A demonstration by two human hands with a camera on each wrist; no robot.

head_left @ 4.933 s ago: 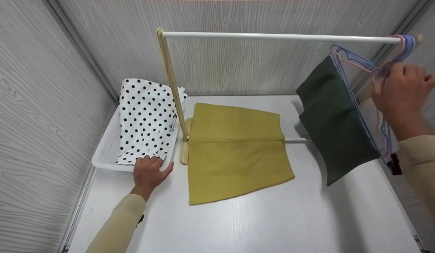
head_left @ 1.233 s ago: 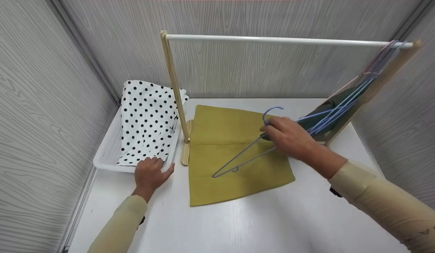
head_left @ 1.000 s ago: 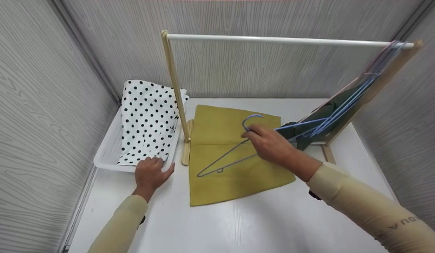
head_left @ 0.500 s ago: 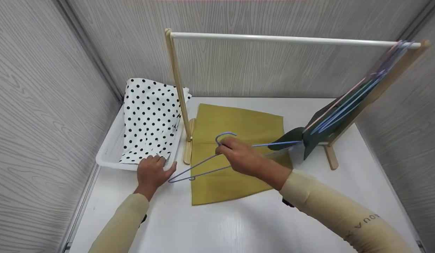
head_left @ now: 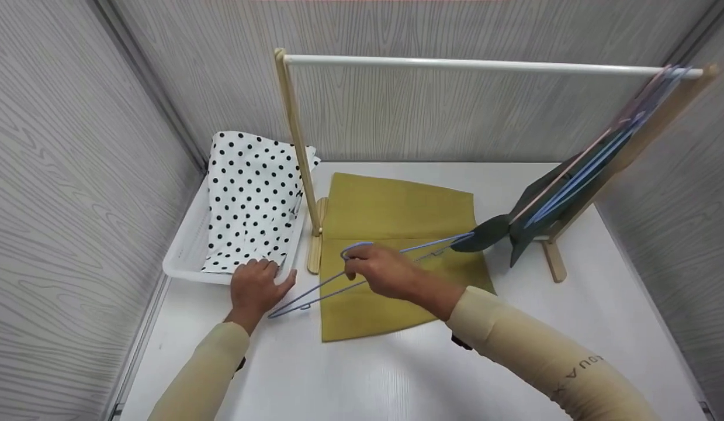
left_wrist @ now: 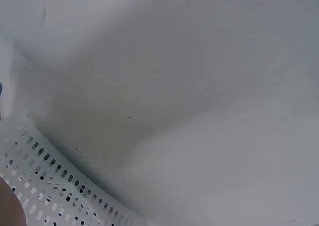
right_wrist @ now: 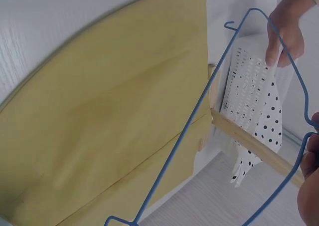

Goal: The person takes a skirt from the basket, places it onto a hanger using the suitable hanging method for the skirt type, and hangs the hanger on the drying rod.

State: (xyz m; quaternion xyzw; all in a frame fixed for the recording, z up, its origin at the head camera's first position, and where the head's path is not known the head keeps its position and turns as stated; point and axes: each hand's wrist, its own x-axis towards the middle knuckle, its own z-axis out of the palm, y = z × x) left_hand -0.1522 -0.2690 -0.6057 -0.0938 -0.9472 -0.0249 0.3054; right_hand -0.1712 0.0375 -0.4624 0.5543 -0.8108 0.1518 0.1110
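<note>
My right hand (head_left: 385,270) pinches a blue clothes hanger (head_left: 332,296) just below its hook, holding it above a mustard cloth (head_left: 397,204). That cloth lies spread over the table with a ridge across its middle. The hanger's right end meets the loose corner of a dark green cloth (head_left: 481,234), which hangs at the right of the rack. My left hand (head_left: 256,289) grips the front rim of a white perforated basket (head_left: 186,273), fingers over the edge. In the right wrist view the hanger (right_wrist: 172,153) crosses before the mustard cloth (right_wrist: 124,86).
A rack with a white rail (head_left: 455,63) and wooden posts (head_left: 294,134) stands over the mustard cloth. Blue and pink hangers (head_left: 648,108) are bunched at its right end. Black-dotted white cloth (head_left: 253,193) fills the basket. Grey wood-grain panels (head_left: 443,117) close off the back and sides.
My right hand has moved from the hangers at the rail's right end down and left, bringing one blue hanger away. The dark green cloth has swung towards the right post. The left hand stays put.
</note>
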